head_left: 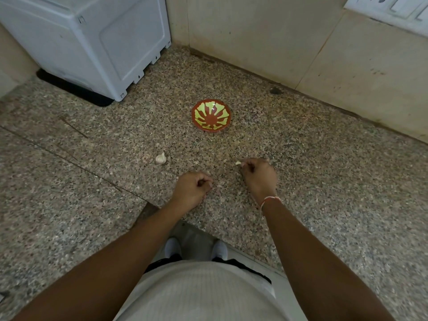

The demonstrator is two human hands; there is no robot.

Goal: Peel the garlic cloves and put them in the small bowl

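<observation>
Open speckled counter (301,181) lay between the hands and the small bowl (211,115), with nothing standing in that stretch. A garlic bulb (160,158) sat off to the left (well apart from the bowl). A white appliance (92,38) blocked the far left, and the wall (266,35) closed off the back.

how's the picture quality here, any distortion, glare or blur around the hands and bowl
Head view: wide-angle bending curves the wall and counter edges; light is soft and even, with no hard shadows; only a faint sheen on the bowl; the clove in the right hand and the left hand look slightly soft, peel bits hard to resolve.
</observation>
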